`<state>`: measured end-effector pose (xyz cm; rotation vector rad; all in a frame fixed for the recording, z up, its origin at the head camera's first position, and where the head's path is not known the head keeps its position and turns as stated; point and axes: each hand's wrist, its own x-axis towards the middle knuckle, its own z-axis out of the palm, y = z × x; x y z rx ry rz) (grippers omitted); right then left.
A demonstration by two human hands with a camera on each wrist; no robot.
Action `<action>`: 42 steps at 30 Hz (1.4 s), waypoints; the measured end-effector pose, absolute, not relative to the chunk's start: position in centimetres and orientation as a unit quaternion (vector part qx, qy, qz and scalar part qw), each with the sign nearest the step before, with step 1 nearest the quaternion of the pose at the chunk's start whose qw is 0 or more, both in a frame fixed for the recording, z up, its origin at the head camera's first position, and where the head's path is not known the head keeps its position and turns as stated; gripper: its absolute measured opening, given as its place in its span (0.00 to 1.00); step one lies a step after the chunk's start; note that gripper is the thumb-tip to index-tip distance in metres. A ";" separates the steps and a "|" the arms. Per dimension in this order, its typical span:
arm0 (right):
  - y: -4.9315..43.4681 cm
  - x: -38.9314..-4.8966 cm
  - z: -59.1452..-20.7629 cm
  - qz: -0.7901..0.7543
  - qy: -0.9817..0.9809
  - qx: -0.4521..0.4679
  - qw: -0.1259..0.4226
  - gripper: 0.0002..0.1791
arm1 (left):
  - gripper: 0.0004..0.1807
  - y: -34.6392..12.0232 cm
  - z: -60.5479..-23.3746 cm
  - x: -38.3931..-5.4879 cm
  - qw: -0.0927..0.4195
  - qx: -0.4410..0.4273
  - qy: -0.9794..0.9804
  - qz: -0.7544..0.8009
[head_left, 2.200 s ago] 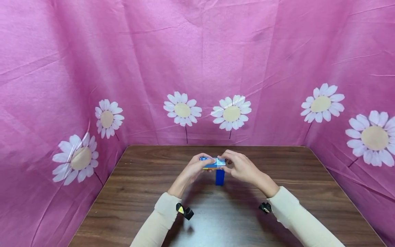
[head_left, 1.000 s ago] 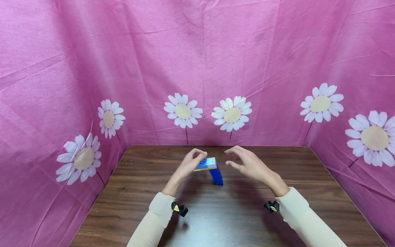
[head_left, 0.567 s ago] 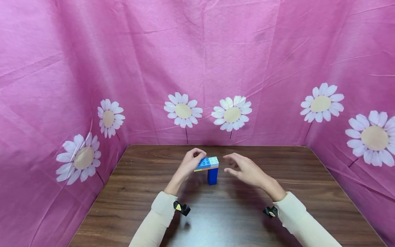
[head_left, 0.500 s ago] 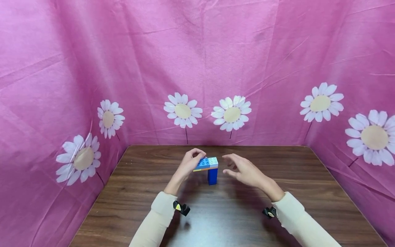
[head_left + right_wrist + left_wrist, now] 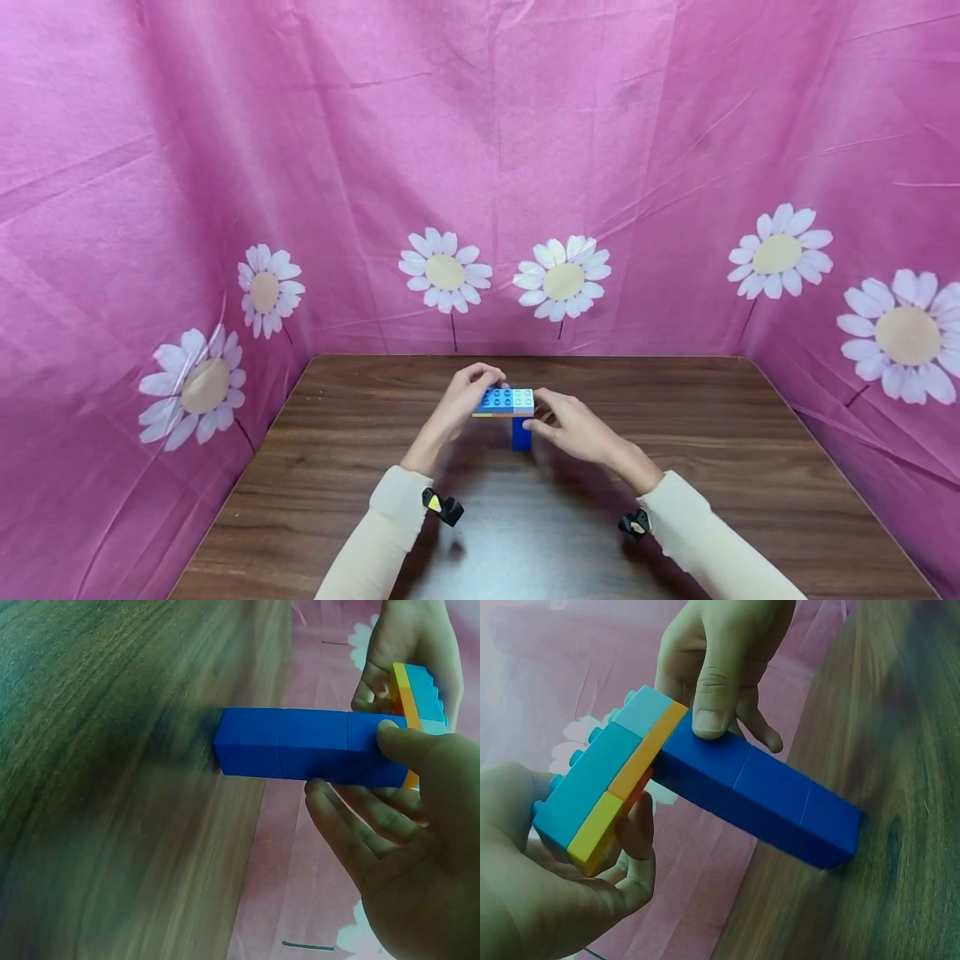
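Note:
A building-brick structure stands at the middle of the table: a dark blue column (image 5: 765, 787) of stacked bricks with a beam jutting left from its top. That beam has a blue brick (image 5: 498, 400) and a light blue brick (image 5: 523, 399) over thin orange (image 5: 646, 752) and yellow (image 5: 596, 834) layers. My left hand (image 5: 456, 404) grips the beam's free end, thumb on the studded side and fingers beneath. With thumb and fingers on opposite faces, my right hand (image 5: 577, 429) pinches the upper part of the column. The column's foot is at the tabletop; whether it touches is unclear.
The brown wooden table (image 5: 337, 500) reaches back to a pink curtain (image 5: 487, 167) with white daisies, which also hangs on both sides. A small black device (image 5: 442, 506) sits at the left cuff, another black device (image 5: 634, 524) at the right.
About a second ago the structure leaned and my right hand was apart from it. Now the column is upright, and my right hand has come left and taken hold of it. My left hand keeps its grip.

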<state>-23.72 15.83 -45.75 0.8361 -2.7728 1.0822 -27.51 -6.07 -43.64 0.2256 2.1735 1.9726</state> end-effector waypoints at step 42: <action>16.8 -24.3 -50.7 0.404 -0.908 0.103 -0.035 0.24 | 0.20 -5.0 -51.4 -28.8 0.015 0.158 0.889 0.430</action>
